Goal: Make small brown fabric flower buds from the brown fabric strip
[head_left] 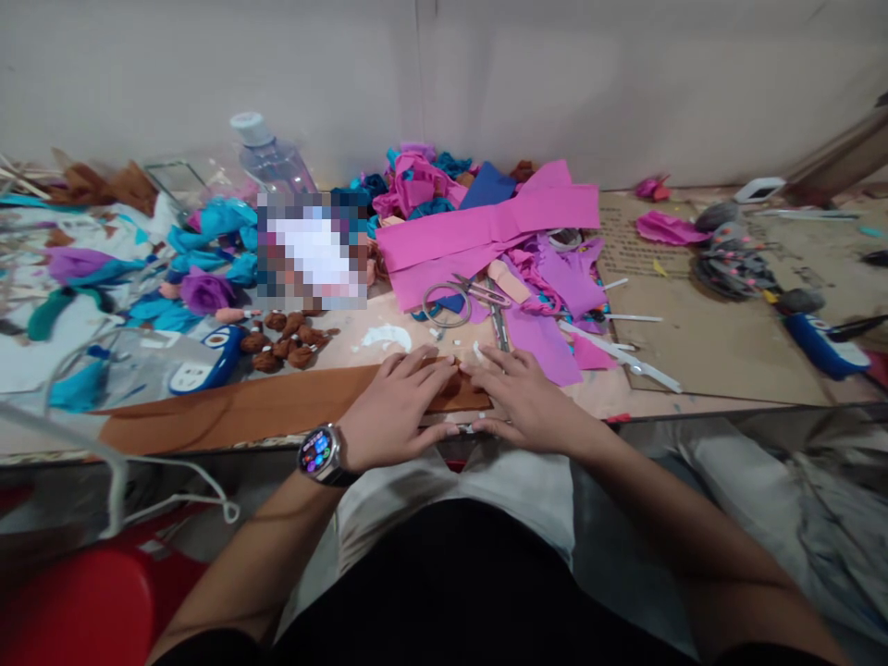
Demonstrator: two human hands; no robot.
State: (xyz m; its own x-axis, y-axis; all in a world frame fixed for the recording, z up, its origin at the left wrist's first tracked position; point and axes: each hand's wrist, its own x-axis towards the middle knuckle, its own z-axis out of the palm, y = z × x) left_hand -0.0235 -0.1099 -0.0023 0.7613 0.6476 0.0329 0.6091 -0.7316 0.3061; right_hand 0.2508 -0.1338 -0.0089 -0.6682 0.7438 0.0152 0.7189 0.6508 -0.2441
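A long brown strip of crepe paper point(277, 400) lies along the front edge of the table. My left hand point(399, 407), with a watch on the wrist, rests on the strip near its right end, fingers bent over it and thumb at the near edge. Facing it, my right hand point(524, 398) has its fingers on the same end, thumb also low by the table edge. The fingertips of both hands nearly meet, and the paper between them is partly hidden. Just beyond them lie small scissors point(498, 324) and a ring of wire point(446, 305).
Brown balls point(288, 340) sit left of centre beside a blue-and-white tool point(208, 361). Behind are a plastic bottle point(270, 162), pink crepe paper point(486, 227) and purple scraps point(545, 338). Cardboard point(694, 333) covers the right side. A white cable point(115, 472) crosses the left front.
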